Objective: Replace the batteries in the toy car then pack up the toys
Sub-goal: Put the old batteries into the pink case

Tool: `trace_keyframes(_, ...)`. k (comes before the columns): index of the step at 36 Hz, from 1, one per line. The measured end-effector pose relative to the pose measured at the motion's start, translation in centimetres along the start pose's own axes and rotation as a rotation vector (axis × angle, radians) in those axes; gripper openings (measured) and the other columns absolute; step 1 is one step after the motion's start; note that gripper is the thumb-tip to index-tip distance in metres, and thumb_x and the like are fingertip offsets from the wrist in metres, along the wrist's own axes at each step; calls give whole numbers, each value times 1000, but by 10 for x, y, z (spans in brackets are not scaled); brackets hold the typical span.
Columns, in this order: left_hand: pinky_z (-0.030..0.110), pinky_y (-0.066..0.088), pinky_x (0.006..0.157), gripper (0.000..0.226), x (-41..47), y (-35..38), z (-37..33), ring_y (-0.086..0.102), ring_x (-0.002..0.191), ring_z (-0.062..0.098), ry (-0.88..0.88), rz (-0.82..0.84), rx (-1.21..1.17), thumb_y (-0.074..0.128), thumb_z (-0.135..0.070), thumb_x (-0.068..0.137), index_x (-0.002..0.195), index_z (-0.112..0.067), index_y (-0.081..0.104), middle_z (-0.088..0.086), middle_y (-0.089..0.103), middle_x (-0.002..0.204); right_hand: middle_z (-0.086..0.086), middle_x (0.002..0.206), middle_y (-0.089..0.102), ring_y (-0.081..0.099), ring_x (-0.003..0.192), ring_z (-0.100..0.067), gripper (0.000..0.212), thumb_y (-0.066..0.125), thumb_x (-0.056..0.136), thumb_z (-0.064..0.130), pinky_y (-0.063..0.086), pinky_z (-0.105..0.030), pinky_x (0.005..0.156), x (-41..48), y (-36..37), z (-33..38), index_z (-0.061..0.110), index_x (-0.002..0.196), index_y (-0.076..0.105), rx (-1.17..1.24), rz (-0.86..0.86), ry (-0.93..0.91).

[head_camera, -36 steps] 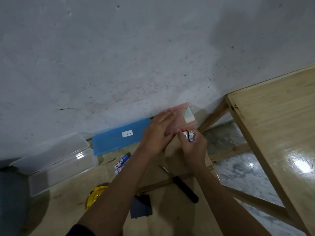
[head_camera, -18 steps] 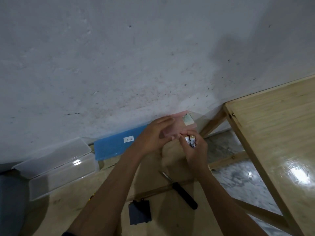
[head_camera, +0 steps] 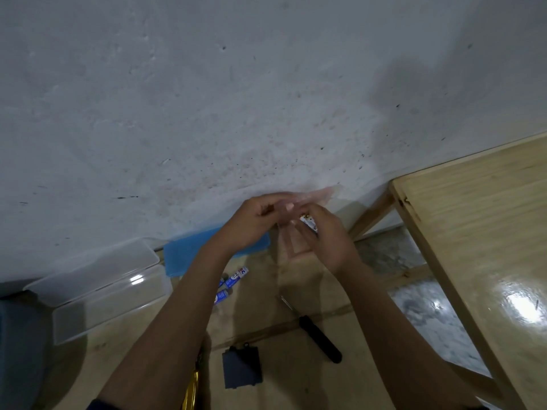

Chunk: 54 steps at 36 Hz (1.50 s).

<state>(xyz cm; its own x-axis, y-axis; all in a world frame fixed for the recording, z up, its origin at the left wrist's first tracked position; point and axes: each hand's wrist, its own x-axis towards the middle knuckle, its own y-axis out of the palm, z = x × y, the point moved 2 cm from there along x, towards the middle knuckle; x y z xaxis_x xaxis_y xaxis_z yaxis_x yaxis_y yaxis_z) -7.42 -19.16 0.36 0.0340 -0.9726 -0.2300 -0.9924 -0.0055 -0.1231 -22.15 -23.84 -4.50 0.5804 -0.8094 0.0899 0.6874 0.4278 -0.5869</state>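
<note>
wall (head_camera: pixel 207 99): grey-white and speckled, fills the upper two thirds of the frame.
side table (head_camera: pixel 488 247): pale glossy wood, along the right edge.
worktop (head_camera: pixel 296 389): bare wood across the bottom.
clear box (head_camera: pixel 103 291): see-through plastic, lower left, against the wall.
blue case (head_camera: pixel 189 255): centre left, partly behind the left wrist.
left hand (head_camera: pixel 251 223): centre, fingers curled, pinching the pinkish wrapper (head_camera: pixel 316 194), which is blurred.
right hand (head_camera: pixel 328 244): just right of it, fingers curled round the held batteries (head_camera: pixel 309 224).
battery cover (head_camera: pixel 242 366): dark, flat, bottom centre.
screwdriver (head_camera: pixel 321 337): black handle, right of the cover, apart from it.
loose batteries (head_camera: pixel 233 281): blue-and-white, on the worktop beside the left forearm.
toy car (head_camera: pixel 191 389): only a yellow sliver at the bottom edge.
</note>
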Motion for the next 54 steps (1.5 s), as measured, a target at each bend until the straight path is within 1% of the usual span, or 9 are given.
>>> trace_keyframes(9, 18, 46, 93, 27, 1, 0, 2, 60, 111, 6, 9, 6, 19, 51, -14, 95, 120, -20, 62, -6, 66, 118, -12, 110, 60, 51, 100, -26, 22, 57, 89, 13, 43, -35, 86, 3, 6, -2, 6, 110, 57, -118, 99, -121)
trace_keyframes(16, 24, 47, 97, 29, 2, 0, 1, 60, 112, 8, -3, 10, 26, 53, -14, 94, 121, -19, 62, -5, 66, 120, 0, 105, 63, 57, 97, -15, 22, 64, 82, 12, 49, -31, 81, -3, -5, -2, 14, 105, 63, -98, 20, -216)
trace_keyframes(22, 18, 48, 89, 27, -2, 1, 3, 61, 104, 2, -48, -26, 115, 58, -16, 92, 116, -25, 63, -10, 66, 113, -1, 106, 60, 59, 96, -7, 20, 57, 92, 13, 50, -17, 81, -20, -27, 4, 16, 111, 52, 308, -396, 151)
trace_keyframes(25, 27, 48, 96, 29, -4, 5, 5, 59, 110, 10, -38, -34, 258, 62, -20, 89, 118, -24, 64, -4, 65, 119, 5, 107, 59, 59, 98, -2, 24, 53, 93, 20, 49, -13, 80, -19, -34, 7, 23, 116, 49, 399, -414, 205)
trace_keyframes(32, 20, 40, 100, 31, -17, 27, 2, 55, 118, 18, 106, -161, 467, 64, -9, 87, 119, -11, 65, 7, 62, 125, -2, 104, 58, 58, 97, -12, 30, 55, 86, 32, 50, -21, 81, -21, -39, -2, 8, 103, 62, 159, -310, 45)
trace_keyframes(36, 18, 31, 101, 34, -23, 38, 14, 51, 123, 20, 162, -191, 648, 63, -6, 86, 120, -9, 64, 7, 59, 130, -5, 103, 58, 57, 94, -12, 26, 60, 83, 23, 50, -21, 80, -27, -38, -9, 5, 102, 63, 89, -273, 16)
trace_keyframes(40, 32, 37, 104, 34, -27, 48, 31, 47, 128, 26, 192, -160, 796, 62, -6, 87, 121, -4, 62, 10, 54, 135, -17, 104, 61, 59, 93, -19, 31, 60, 81, 17, 52, -25, 81, -34, -32, -15, -3, 104, 63, -27, -231, 24)
trace_keyframes(45, 26, 35, 101, 33, -29, 52, 30, 43, 131, 23, 183, -216, 821, 58, -11, 90, 123, -11, 62, 4, 50, 140, -25, 101, 64, 61, 93, -29, 28, 61, 75, -1, 38, -13, 91, -33, -27, -11, -11, 101, 65, -170, -233, -8)
trace_keyframes(54, 37, 48, 94, 34, -31, 60, 24, 46, 123, 25, 106, -213, 855, 54, -17, 93, 127, -11, 59, 7, 50, 137, -24, 112, 63, 61, 102, -34, 31, 60, 76, -14, 43, -28, 93, -25, -24, 0, -10, 106, 64, -268, -199, 103)
